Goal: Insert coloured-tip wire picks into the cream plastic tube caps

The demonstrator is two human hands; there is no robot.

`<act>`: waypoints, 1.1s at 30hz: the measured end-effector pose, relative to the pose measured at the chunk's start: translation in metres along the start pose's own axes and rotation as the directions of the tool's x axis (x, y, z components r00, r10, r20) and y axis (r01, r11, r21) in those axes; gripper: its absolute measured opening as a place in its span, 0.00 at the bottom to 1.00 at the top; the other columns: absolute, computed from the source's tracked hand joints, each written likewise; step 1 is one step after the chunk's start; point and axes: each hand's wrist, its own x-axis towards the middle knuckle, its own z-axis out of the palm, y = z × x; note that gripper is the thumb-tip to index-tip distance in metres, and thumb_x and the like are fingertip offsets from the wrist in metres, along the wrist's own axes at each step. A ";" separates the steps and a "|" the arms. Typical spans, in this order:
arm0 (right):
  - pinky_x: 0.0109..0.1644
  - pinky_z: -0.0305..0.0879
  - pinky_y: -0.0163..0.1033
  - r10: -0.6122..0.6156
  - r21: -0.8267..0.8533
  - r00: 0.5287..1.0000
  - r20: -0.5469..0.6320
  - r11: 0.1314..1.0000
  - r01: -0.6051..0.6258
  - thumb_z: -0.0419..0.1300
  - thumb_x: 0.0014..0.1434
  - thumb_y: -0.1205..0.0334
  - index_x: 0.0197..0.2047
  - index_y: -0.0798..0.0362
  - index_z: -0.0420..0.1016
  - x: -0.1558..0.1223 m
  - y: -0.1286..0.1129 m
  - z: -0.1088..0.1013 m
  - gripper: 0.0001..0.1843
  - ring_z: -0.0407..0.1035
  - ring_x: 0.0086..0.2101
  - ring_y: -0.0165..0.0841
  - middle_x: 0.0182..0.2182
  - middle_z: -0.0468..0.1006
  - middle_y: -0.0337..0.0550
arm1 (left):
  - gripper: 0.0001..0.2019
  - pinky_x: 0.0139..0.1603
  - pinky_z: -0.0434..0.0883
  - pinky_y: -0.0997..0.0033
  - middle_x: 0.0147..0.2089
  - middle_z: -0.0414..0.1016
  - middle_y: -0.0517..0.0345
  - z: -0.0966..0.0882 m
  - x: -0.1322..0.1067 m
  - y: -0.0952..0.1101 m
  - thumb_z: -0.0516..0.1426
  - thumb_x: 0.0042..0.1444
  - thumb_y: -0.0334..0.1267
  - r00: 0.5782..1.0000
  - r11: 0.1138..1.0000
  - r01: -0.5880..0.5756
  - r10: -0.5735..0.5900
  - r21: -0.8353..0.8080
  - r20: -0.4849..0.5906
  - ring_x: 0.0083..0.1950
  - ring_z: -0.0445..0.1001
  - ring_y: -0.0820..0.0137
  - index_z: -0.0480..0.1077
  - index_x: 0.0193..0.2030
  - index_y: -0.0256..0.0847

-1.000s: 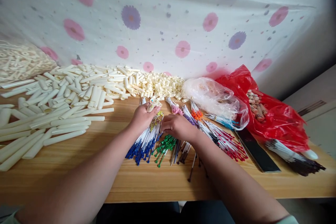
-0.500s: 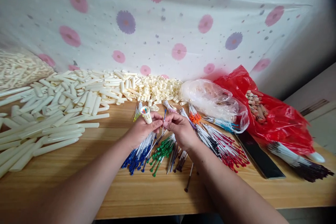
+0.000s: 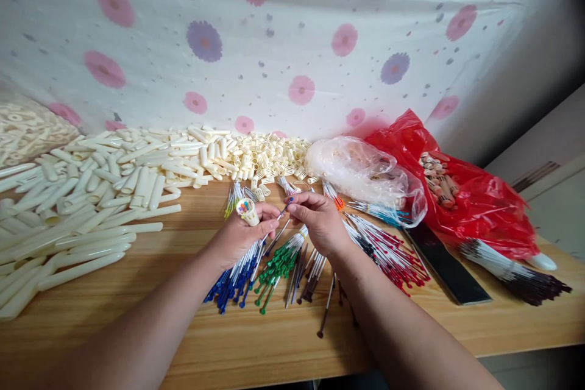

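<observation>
My left hand (image 3: 244,237) is closed round a small cream slotted cup (image 3: 248,213), whose open top shows several coloured tips. Its thumb and fingertips are close to a thin stick with a dark blue tip (image 3: 286,207). The fingers of my right hand (image 3: 320,219) pinch that stick near its tip; it slants down toward my left thumb. Under and between the hands lie bundles of white sticks with blue heads (image 3: 233,280), green heads (image 3: 278,265) and brown heads (image 3: 313,283). Beside my right wrist fan out red-headed sticks (image 3: 397,256).
Long cream tubes (image 3: 95,244) pile up at the left, small slotted cream pieces (image 3: 274,155) at the back. A clear plastic bag (image 3: 361,164), a red bag (image 3: 484,201) with cream pieces, a black slab (image 3: 448,265) and a dark-tipped bundle (image 3: 516,271) occupy the right.
The blue-tipped stick has gone from nearly upright to slanted between my hands. The cup in my left hand has tipped a little, and the whole view has shifted slightly.
</observation>
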 end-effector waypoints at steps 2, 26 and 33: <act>0.25 0.63 0.31 0.004 -0.009 1.000 0.005 1.000 -0.004 0.71 0.39 0.58 0.28 0.54 0.76 0.000 -0.001 0.000 0.13 0.65 0.21 0.23 0.23 0.75 0.34 | 0.08 0.27 0.64 0.73 0.22 0.70 0.63 0.000 0.000 -0.002 0.60 0.49 0.39 1.000 1.000 -0.019 0.019 0.025 -0.016 0.24 0.68 0.74 0.71 0.35 0.39; 0.37 0.74 0.37 -0.772 -0.519 0.421 0.476 0.140 0.843 0.58 0.54 0.76 0.42 0.58 0.72 -0.070 -0.068 0.020 0.12 0.75 0.35 0.32 0.32 0.79 0.48 | 0.05 0.36 0.66 0.71 0.30 0.71 0.58 -0.002 0.004 -0.001 0.60 0.54 0.38 0.899 0.794 -0.326 0.428 0.513 -0.090 0.33 0.69 0.70 0.74 0.31 0.40; 0.37 0.74 0.37 -0.788 -0.566 0.409 0.461 0.093 0.819 0.58 0.55 0.74 0.42 0.57 0.73 -0.060 -0.053 0.024 0.11 0.75 0.35 0.31 0.33 0.80 0.47 | 0.06 0.32 0.65 0.72 0.28 0.69 0.59 0.000 0.004 0.001 0.60 0.54 0.39 0.900 0.798 -0.340 0.429 0.498 -0.073 0.31 0.68 0.71 0.74 0.31 0.40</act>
